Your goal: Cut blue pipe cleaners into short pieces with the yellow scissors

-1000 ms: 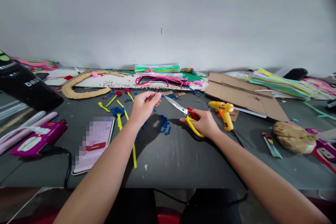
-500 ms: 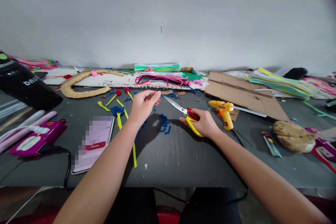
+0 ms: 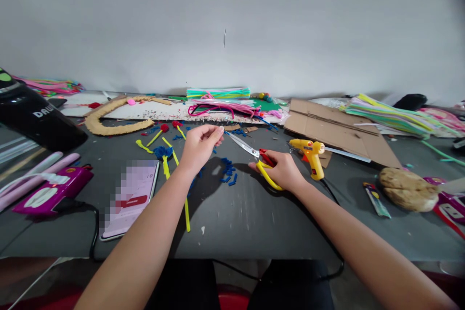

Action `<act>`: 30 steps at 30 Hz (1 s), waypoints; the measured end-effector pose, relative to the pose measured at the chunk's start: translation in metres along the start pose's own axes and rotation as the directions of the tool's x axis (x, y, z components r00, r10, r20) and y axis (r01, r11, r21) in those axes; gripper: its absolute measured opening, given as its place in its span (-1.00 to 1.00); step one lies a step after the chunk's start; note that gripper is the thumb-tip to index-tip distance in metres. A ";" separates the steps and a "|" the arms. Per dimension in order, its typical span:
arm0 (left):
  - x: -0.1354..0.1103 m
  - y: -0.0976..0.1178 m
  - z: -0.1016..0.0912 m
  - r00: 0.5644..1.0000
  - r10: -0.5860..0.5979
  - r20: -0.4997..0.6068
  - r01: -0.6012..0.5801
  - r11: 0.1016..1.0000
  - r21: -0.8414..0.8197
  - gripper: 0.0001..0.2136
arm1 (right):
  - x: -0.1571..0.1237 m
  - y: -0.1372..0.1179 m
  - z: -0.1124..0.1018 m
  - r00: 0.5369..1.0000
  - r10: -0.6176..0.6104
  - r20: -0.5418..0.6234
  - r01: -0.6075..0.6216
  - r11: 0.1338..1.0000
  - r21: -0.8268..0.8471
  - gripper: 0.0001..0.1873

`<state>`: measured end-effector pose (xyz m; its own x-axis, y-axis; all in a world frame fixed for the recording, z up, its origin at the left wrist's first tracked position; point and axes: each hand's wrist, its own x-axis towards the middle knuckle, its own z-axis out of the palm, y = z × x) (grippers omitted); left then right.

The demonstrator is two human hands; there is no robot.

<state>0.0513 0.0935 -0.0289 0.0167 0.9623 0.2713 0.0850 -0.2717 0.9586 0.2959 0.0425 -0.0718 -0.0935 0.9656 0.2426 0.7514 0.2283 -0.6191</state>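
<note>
My right hand (image 3: pixel 278 169) is wrapped round the red and yellow handles of a pair of scissors (image 3: pixel 247 147). Their blades point up and left, with the tips close to my left fingertips. Pinched between the thumb and fingers of my left hand (image 3: pixel 204 144) is a blue pipe cleaner (image 3: pixel 226 132), mostly hidden, of which only a short end shows by the blades. Below the scissors lie several short blue pipe cleaner pieces (image 3: pixel 228 172). Left of them are a blue tuft on a yellow stem (image 3: pixel 163 154) and yellow pipe cleaners (image 3: pixel 187 215).
A yellow glue gun (image 3: pixel 311 152) stands right of my right hand, before flat cardboard (image 3: pixel 337 126). A phone (image 3: pixel 132 201) lies by my left forearm. A black tumbler (image 3: pixel 39 116) and a purple device (image 3: pixel 54 191) are at left. Pipe cleaner bundles (image 3: pixel 218 92) line the back.
Both hands and the scissors keep nearly the same pose. The whole view has shifted very slightly.
</note>
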 end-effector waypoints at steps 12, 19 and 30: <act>0.000 0.000 0.000 1.000 0.008 -0.014 -0.007 0.999 0.042 -0.65 | -0.001 0.002 0.001 1.000 -0.020 -0.014 0.020 1.000 0.004 -0.40; -0.001 0.001 0.000 1.000 0.016 -0.003 -0.015 0.999 0.051 -0.67 | 0.000 -0.001 -0.002 1.000 -0.003 0.002 0.003 1.000 -0.008 -0.40; -0.001 0.000 0.000 1.000 0.014 0.000 -0.014 0.999 0.034 -0.67 | 0.001 0.002 -0.001 1.000 -0.016 -0.024 0.016 1.000 0.003 -0.38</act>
<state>0.0517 0.0928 -0.0287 0.0177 0.9584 0.2849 0.1187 -0.2849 0.9512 0.2976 0.0439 -0.0723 -0.0902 0.9585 0.2703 0.7478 0.2445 -0.6173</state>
